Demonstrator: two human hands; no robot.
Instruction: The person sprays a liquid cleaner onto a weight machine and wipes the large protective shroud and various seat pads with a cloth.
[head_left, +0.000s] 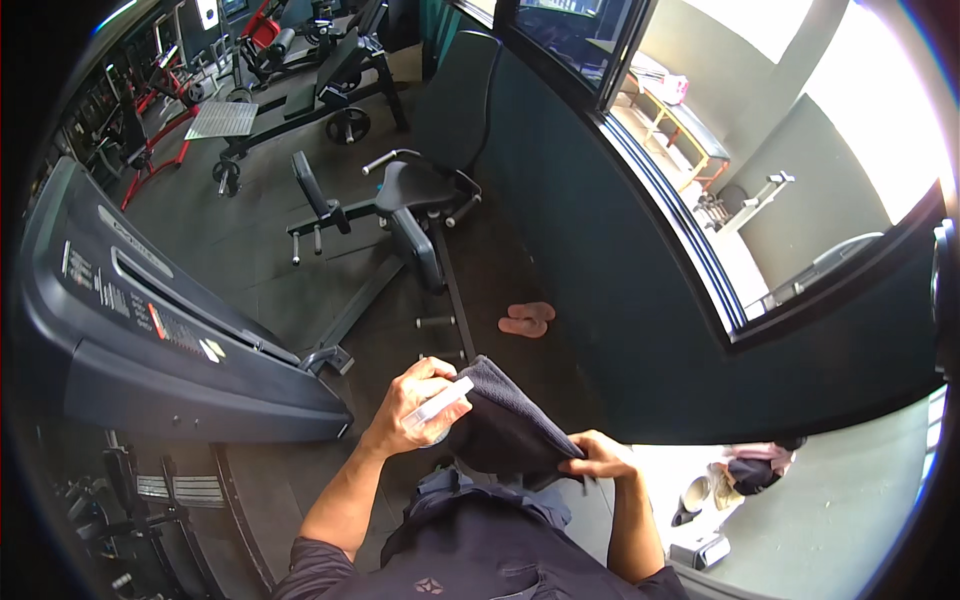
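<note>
My left hand (409, 412) is wrapped around a spray bottle with a white trigger head (441, 401); most of the bottle is hidden by the palm and fingers. The fingertips of that hand also touch the upper corner of a dark grey cloth (510, 427). At the cloth's other end, my right hand (600, 455) pinches the edge between thumb and fingers. Stretched between both hands, the cloth hangs in front of my waist. Beyond it stands a gym machine with a black padded seat (416, 186) and side handles.
A tall weight-stack housing (172, 315) rises at the left. Pink slippers (526, 319) lie on the dark floor near the wall (585, 247). A plate-loaded leg machine (322, 97) stands farther back. Through the window opening, a padded bench (694, 127) shows. Bags and a box (701, 551) sit at lower right.
</note>
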